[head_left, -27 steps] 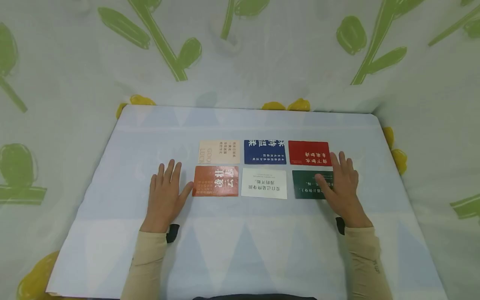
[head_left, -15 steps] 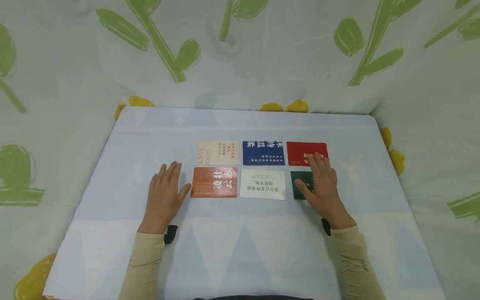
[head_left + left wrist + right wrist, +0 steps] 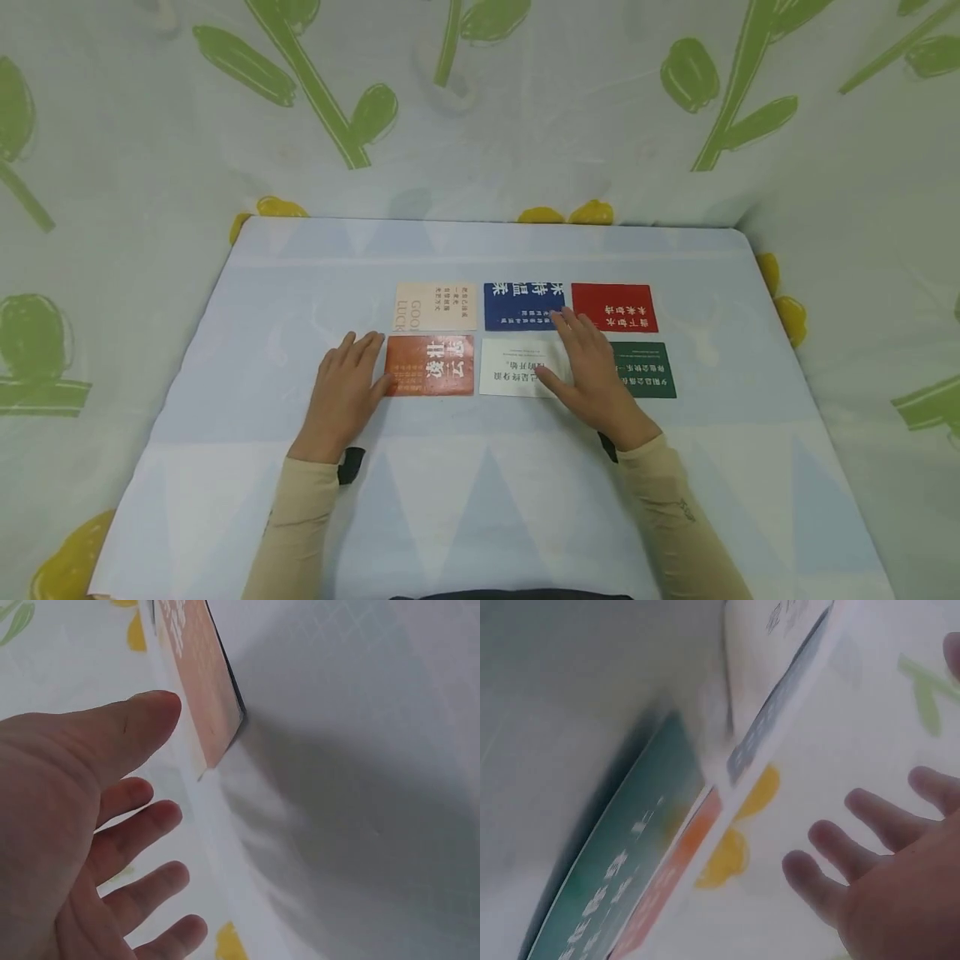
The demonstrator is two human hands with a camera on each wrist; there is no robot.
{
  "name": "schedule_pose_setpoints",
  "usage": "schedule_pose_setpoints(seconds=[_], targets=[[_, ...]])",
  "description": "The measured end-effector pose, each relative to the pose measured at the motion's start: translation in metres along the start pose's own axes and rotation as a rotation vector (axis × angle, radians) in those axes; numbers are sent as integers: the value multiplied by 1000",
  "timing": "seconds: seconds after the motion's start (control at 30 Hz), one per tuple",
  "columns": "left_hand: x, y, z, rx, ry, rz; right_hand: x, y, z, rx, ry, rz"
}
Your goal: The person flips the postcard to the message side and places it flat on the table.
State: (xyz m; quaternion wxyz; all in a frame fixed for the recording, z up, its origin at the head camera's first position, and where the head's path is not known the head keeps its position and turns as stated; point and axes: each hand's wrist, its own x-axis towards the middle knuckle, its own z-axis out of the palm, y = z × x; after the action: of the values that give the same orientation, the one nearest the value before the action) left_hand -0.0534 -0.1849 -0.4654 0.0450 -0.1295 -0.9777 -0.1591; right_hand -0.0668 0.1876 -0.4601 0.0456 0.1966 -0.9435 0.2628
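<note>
Two rows of printed cards lie flat on the table. Cream [image 3: 437,307], blue [image 3: 523,308] and red [image 3: 615,307] cards form the far row. Nearer are an orange-brown card [image 3: 431,367], a white card [image 3: 510,367] and a green card [image 3: 647,371]. My left hand [image 3: 341,396], fingers spread, is at the left edge of the orange-brown card; the left wrist view shows its thumb close to that card's corner. My right hand [image 3: 596,379] hovers with extended fingers over the white and green cards, covering parts of both, its fingertips overlapping the blue card. Neither hand holds anything.
The table [image 3: 480,500] has a pale blue and white triangle-patterned cover. Behind and beside it hangs a white cloth [image 3: 570,108] printed with green leaves and yellow shapes.
My right hand has moved left from the green and red cards to the white and blue ones, uncovering the red card. My left hand has shifted slightly toward the orange-brown card.
</note>
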Motion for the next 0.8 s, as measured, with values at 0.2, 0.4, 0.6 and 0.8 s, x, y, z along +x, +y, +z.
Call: schedule_pose_setpoints(seconds=[0.2,0.4,0.6,0.8], targets=[[7,1,3,27,-49,21,12,-10,7,39,-44,10],[14,-2,2,28,-101,5,25,-25,14,59,-123,38],[18,-6,2,6,-133,11,38,-43,28,49,-224,29],[18,-7,3,-1,-146,17,50,-59,44,-13,-273,-36]])
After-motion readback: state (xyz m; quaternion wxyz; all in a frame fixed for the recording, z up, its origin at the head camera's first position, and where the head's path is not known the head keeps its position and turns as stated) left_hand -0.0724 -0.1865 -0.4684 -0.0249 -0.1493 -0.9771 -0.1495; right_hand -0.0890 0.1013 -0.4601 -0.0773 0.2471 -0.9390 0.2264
